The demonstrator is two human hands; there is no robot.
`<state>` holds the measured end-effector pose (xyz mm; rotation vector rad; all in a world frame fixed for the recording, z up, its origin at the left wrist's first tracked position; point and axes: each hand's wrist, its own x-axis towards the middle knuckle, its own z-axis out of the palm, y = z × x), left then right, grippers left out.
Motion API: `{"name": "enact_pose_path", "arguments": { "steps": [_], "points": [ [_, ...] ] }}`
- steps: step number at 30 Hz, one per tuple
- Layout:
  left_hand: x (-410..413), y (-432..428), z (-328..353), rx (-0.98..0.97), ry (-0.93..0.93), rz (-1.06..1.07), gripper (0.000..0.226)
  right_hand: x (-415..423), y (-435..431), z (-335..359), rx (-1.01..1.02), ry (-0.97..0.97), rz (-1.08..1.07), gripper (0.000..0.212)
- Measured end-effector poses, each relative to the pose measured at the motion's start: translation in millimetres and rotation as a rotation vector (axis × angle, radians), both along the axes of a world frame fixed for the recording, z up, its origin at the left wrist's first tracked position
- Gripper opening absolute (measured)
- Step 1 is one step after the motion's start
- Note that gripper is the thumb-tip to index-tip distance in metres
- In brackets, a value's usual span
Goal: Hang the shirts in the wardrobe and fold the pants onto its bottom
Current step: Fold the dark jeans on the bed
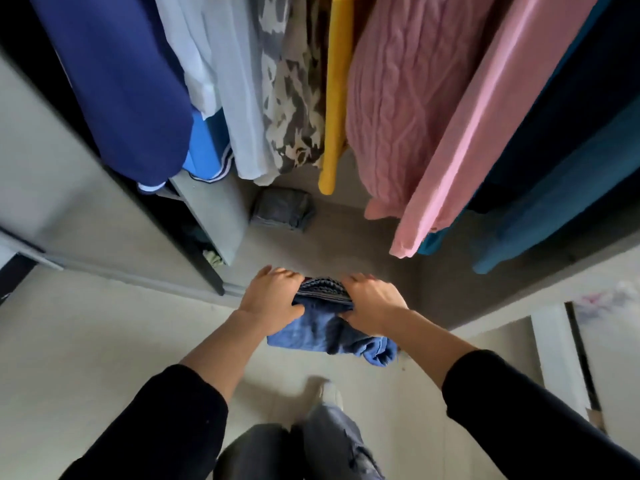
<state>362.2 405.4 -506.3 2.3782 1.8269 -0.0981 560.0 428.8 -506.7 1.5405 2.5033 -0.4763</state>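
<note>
A folded pair of blue jeans (322, 332) hangs between my hands just in front of the wardrobe's front edge. My left hand (272, 299) grips its left side and my right hand (372, 304) grips its right side, thumbs underneath. One corner of the jeans droops at the lower right. A folded grey pair of pants (282, 209) lies on the wardrobe bottom (353, 244) further back. Above it hang several shirts: navy (121, 81), white (221, 81), camouflage (294, 91), yellow (337, 91), pink knit (398, 109) and pink (485, 123).
A grey divider panel (214, 216) and dark frame stand at the wardrobe's left. Dark teal garments (561, 188) hang at the right. My legs and a white shoe (330, 393) are on the pale floor below. A white frame (557, 358) stands at right.
</note>
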Motion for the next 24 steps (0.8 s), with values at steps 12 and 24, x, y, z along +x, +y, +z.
{"name": "enact_pose_path", "arguments": {
  "steps": [12,24],
  "points": [
    [-67,197,-267,0.089,0.067,-0.078,0.034,-71,186,-258,0.085,-0.029,-0.097,0.040],
    [-46,310,-411,0.508,-0.069,-0.122,0.041,-50,284,-401,0.669,-0.125,-0.057,0.054]
  ]
}}
